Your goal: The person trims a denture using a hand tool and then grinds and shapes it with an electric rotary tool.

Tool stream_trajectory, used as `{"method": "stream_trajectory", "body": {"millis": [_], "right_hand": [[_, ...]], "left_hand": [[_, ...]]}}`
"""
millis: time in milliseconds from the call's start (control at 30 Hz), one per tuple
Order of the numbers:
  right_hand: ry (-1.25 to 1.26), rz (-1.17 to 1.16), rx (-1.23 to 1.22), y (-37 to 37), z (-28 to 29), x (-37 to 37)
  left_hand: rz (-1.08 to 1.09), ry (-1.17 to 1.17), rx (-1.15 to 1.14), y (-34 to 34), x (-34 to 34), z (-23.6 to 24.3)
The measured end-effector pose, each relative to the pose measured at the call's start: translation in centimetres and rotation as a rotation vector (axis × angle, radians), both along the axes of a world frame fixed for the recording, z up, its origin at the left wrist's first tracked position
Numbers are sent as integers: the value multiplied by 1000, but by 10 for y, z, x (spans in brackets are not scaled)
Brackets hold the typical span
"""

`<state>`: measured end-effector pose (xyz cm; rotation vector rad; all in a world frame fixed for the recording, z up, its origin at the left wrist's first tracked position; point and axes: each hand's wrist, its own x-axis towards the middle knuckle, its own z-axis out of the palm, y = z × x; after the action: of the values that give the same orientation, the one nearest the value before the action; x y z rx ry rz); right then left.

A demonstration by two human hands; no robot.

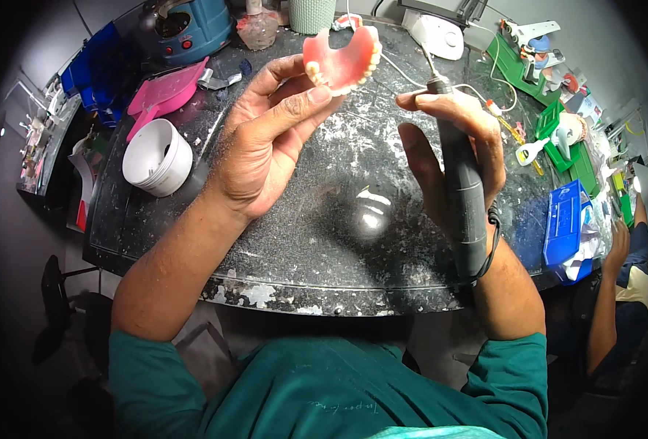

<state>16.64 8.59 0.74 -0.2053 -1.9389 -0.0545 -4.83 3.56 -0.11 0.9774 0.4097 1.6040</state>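
Note:
Raised over the workbench, my left hand [265, 135] pinches a pink denture [342, 60] by its lower left side, thumb in front and fingers behind. The denture is horseshoe-shaped, with cream teeth along its outer edge. To its right, my right hand [478, 139] is wrapped round a black dental handpiece [462, 175], held upright with its thin metal bur tip pointing up and away. The tip is apart from the denture. A black cord hangs from the handpiece's lower end beside my wrist.
A worn, dusty black workbench [324, 212] lies beneath. At left stand a white tub [157, 157] and a pink dustpan [166, 89]; behind are a blue machine [188, 33] and a white device [437, 36]. Blue [564, 227] and green bins [547, 132] line the right, near another person's arm [608, 293].

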Motion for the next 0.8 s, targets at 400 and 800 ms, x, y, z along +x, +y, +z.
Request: {"method": "stream_trajectory", "body": {"millis": [400, 800], "right_hand": [[-29, 51, -21, -1, 0, -3], [66, -6, -137, -11, 0, -10]], "left_hand": [[43, 169, -65, -3, -3, -1], [-145, 266, -92, -11, 3, 4]]}}
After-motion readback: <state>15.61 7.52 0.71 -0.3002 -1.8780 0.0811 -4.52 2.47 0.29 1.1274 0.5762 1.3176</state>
